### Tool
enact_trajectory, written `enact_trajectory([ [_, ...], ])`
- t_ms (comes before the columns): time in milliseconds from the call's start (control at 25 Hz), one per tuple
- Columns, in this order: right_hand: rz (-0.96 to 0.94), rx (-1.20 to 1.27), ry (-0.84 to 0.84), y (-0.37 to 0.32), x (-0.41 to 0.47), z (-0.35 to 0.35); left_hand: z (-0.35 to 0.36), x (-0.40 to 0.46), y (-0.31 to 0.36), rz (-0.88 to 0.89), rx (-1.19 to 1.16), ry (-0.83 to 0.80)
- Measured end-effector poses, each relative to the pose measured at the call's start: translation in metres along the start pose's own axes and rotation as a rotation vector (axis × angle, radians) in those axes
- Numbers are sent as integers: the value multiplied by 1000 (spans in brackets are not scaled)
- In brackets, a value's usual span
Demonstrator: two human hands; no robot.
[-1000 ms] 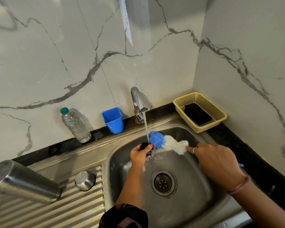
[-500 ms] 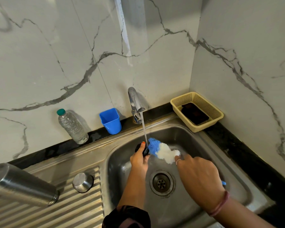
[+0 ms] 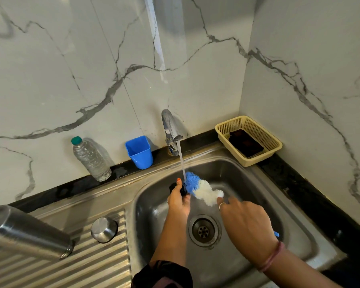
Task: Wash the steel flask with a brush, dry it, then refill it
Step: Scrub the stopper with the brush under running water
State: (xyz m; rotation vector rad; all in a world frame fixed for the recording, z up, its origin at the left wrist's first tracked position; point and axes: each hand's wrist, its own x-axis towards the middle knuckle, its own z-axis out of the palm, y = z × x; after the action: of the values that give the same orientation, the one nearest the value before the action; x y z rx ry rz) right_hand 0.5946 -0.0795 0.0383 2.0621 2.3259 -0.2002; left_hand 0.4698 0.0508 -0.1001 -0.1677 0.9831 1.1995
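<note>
The steel flask [image 3: 27,233] lies on its side on the ribbed drainboard at the left. Its steel cap [image 3: 104,229] sits beside it. Over the sink basin [image 3: 247,179], my left hand [image 3: 178,199] grips a small black part [image 3: 173,186] under the running water from the tap [image 3: 170,129]. My right hand [image 3: 244,221] holds the blue-and-white bottle brush [image 3: 200,188] by its handle, whose blue end [image 3: 276,234] pokes out behind the hand. The brush head presses against the black part, right in the water stream.
A clear plastic water bottle [image 3: 90,159] with a green cap and a blue plastic cup [image 3: 139,151] stand on the black ledge behind the sink. A cream basket [image 3: 272,142] holding a dark pad sits in the right corner. The drain [image 3: 204,229] is below my hands.
The brush head and my right hand have shifted slightly left and nearer, staying against the black part under the water. The view has drifted a little.
</note>
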Motion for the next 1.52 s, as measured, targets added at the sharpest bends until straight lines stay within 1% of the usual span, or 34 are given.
enact_trajectory([
  [40, 7, -7, 3, 2, 5, 1, -1, -12, 3, 55, 16, 23],
  [120, 12, -15, 5, 6, 11, 0, 1, -15, 7, 102, 101, 70],
  [280, 0, -10, 3, 1, 1, -4, 0, -9, 14, 125, 110, 61],
  [320, 3, -8, 7, 0, 0, -5, 2, -8, 14, 121, 98, 57],
  [480, 19, -33, -1, 5, 15, -7, 3, -5, 8, 116, 189, 19],
  [640, -9, -13, 5, 1, 2, -10, -2, -1, 15, 105, 101, 45],
  [800, 19, -35, 18, 0, 9, -8, 3, -1, 9, 74, 65, 6],
  [1080, -17, -48, 18, -1, 5, -9, 0, 4, 10, 80, 114, 6],
  [1200, 31, -62, 29, 9, 20, -4, 2, 5, 8, 87, 131, 15],
  [1280, 58, -53, 19, 19, 28, 3, 0, 7, 9, 113, 169, 27],
  [1360, 86, -32, 20, 28, 29, 10, -4, 11, 10, 161, 254, 31],
  [1520, 133, -39, 31, 39, 25, 20, -7, 17, 8, 287, 512, 49],
])
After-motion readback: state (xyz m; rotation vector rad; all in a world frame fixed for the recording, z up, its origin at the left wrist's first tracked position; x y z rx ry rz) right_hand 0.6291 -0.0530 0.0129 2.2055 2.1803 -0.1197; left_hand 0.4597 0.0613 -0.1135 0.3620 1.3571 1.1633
